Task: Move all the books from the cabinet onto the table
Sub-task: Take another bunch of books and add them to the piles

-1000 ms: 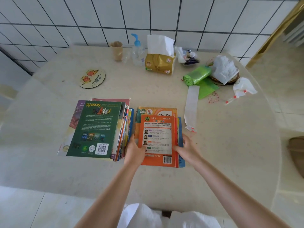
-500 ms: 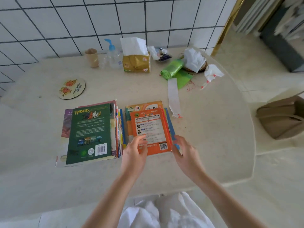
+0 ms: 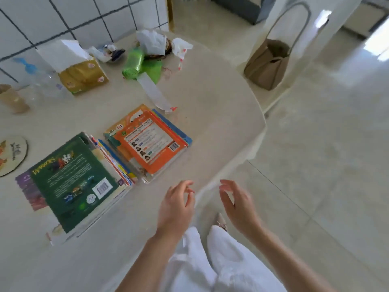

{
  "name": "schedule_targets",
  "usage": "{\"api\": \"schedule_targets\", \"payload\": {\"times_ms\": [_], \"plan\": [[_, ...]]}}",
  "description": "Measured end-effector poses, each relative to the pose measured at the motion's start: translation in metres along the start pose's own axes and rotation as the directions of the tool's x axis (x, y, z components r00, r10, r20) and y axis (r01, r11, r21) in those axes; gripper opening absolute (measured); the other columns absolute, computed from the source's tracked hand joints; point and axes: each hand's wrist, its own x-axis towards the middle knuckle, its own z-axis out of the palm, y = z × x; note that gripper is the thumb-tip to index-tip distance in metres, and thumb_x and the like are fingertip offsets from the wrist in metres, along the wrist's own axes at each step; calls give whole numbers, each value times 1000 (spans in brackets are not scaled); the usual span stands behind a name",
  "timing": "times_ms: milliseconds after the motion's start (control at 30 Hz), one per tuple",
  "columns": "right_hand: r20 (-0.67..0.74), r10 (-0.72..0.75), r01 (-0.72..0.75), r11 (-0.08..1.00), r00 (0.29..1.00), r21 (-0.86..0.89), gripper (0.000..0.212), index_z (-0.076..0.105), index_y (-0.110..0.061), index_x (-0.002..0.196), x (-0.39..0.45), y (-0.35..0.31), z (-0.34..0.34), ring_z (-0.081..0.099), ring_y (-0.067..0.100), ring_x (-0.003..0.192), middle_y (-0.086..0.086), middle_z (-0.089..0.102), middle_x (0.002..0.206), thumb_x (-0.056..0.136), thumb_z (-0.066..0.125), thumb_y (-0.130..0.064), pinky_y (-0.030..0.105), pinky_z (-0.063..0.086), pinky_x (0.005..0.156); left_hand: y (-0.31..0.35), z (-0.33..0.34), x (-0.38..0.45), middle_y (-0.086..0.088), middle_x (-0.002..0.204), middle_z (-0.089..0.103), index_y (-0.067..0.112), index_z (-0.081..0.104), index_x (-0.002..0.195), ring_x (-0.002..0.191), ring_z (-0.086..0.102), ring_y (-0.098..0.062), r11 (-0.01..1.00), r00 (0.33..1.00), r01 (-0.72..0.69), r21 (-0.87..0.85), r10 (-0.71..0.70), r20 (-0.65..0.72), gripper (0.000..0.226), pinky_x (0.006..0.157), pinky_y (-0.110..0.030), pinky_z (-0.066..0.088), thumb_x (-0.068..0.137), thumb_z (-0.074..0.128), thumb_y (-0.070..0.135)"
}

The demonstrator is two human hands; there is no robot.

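Both empty: left hand and right hand hanging loose-fingered off the table edge, gripping nothing. Orange book stack lying toward eleven o'clock from the hands, long axis running ten to four, left hand nearer; green book stack just beside it at nine o'clock. No cabinet visible, presumably off toward one o'clock across the pale tiled floor. Tissue box at the far wall.

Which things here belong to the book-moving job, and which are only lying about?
Job: green book pile; orange book pile; table; both hands, left and right, empty.

Lying about: tissue pack; green bag roll; coaster; brown bag.
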Motion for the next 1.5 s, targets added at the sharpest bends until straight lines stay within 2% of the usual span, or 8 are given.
{"api": "schedule_targets", "payload": {"times_ms": [133,267,433,600,767,967,1300,1500], "plan": [[-181,85,-84,996,980,10,24,62,-13,116,-50,26,-25,65,13,96,-5,69,101,93,57,-16,17,40,80,19,20,-17,7,90,69,20,65,109,90,62,-14,990,979,-139,31,132,154,25,81,-21,42,87,61,9],[-311,204,-203,978,928,38,27,59,-12,120,-99,56,-51,64,12,96,-4,69,104,93,57,-14,13,35,79,52,49,-24,8,89,69,20,64,111,87,60,-12,952,911,-303,48,274,308,24,73,-14,34,89,60,11],[-475,403,-354,915,783,193,31,55,-15,124,-187,103,-86,63,11,102,-5,67,109,93,56,-16,17,39,85,108,110,-57,4,90,71,20,65,112,84,64,-12,851,750,-525,24,449,486,25,74,-14,38,89,60,12],[-584,553,-477,827,595,298,32,55,-13,125,-300,156,-115,62,13,103,-3,67,112,92,55,-15,15,37,86,162,183,-141,3,89,72,17,67,111,60,50,1,750,556,-654,-93,561,613,24,68,-15,42,89,63,10],[-624,651,-552,739,433,387,31,56,-10,123,-420,203,-133,61,15,104,1,66,111,92,55,-12,16,36,86,192,259,-253,4,89,71,18,66,110,79,60,-3,679,359,-707,-199,586,726,23,70,1,36,88,63,10],[-645,734,-592,622,213,513,32,54,-12,125,-540,246,-146,58,14,107,-1,64,113,93,54,-15,18,37,89,225,334,-383,2,86,72,17,67,106,83,67,-13,628,115,-698,-344,572,812,25,75,-26,51,85,65,5],[-571,813,-507,449,-110,736,32,53,-16,127,-640,304,-181,56,9,111,-5,62,115,95,53,-19,19,38,92,285,421,-486,15,85,68,24,63,113,79,60,-10,485,-171,-753,-445,509,843,26,78,-28,48,89,59,14],[-540,796,-460,385,-272,800,31,54,-15,125,-674,360,-229,57,10,110,-3,64,115,94,55,-19,20,39,87,342,494,-523,13,85,68,24,62,113,78,59,-8,441,-269,-761,-476,453,850,25,74,-24,45,91,56,15]]}}
